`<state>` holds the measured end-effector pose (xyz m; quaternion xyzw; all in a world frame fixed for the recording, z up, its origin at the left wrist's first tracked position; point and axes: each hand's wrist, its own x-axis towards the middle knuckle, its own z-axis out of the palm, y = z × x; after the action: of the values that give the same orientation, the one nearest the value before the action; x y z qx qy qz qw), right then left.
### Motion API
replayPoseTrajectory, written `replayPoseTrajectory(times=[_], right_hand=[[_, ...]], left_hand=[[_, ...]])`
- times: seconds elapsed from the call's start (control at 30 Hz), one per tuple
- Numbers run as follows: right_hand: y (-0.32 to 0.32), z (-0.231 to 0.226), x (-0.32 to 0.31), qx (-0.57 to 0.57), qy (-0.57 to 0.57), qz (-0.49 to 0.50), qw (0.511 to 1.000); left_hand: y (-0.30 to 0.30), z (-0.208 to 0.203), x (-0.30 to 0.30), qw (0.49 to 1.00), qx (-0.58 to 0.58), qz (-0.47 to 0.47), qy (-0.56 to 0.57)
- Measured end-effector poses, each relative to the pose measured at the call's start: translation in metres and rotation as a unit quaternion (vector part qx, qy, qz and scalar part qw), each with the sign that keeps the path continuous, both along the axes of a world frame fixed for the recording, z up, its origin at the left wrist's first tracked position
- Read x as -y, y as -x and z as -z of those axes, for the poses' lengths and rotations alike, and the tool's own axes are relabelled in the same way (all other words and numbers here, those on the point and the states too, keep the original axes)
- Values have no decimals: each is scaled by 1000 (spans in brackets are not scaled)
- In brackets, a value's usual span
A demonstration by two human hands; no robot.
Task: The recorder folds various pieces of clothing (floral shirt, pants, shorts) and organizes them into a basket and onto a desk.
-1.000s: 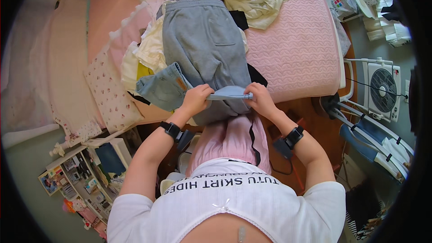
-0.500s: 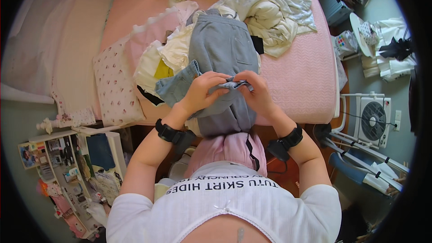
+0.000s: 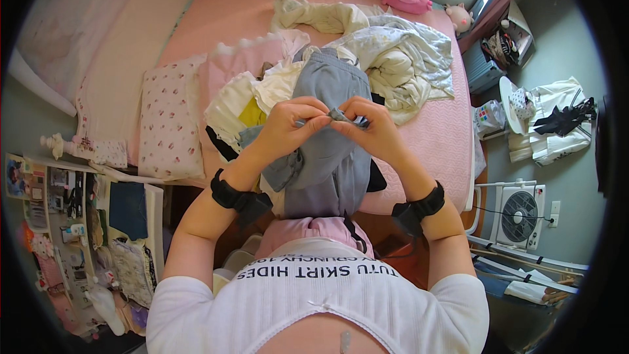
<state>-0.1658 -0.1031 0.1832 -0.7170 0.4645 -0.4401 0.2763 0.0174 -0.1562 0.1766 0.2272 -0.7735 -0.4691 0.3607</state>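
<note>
L hand: mine, thumb & forefinger pinched on a bunched blue-grey cloth edge, tips nearly meeting those opp.
R hand: same pinch from the other side; both clamped on that edge, approx. level.
Denim garment: lt. blue, below & left of the pinch, under my L wrist; L hand is nearer. The pinched edge looks like part of it, tho I can't be sure.
Denim's lie: vis. part trails from the grip back toward me & left; long axis hard to call w/ the folds.
Grey sweatpants: directly beneath, lengthwise to me, waistband at far end, near end by my pink bottoms.
Pile edges: cream garments left, yellow cloth among them, black cloth out R.
Bed: pink quilted cover under it all; a cream quilt bunched beyond, to the R.
Hidden: my L hand & forearm block much of the denim; pinched bit too sm. to tell seam, hem or waistband; black cloth mostly covered, type unk.
</note>
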Motion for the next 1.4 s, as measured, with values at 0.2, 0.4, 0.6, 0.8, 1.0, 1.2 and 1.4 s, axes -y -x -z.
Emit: replayPoseTrajectory(times=[0.2, 0.4, 0.6, 0.8, 1.0, 1.2, 1.4], right_hand=[[-2, 5, 8, -49, -85, -77, 992], [-21, -38, 16, -54, -78, 24, 995], [-29, -114, 33, -57, 113, -23, 992], [-33, -168, 21, -44, 128, -39, 990], [-3, -162, 23, -150, 18, -7, 988], [-1, -131, 41, 443, -77, -122, 885], [-32, -22, 30, 292, -227, -207, 906]], left_hand=[[-24, -8, 5, 996, -52, -70, -24], [-33, -28, 12, 985, -121, -118, -35], [-29, -84, 29, 964, -225, -120, 81], [-35, -108, 19, 987, -102, -88, 82], [-52, -123, 31, 982, -165, -84, -42], [-50, -151, 30, 971, -171, 3, -168], [-36, -158, 53, 971, -216, -102, -20]])
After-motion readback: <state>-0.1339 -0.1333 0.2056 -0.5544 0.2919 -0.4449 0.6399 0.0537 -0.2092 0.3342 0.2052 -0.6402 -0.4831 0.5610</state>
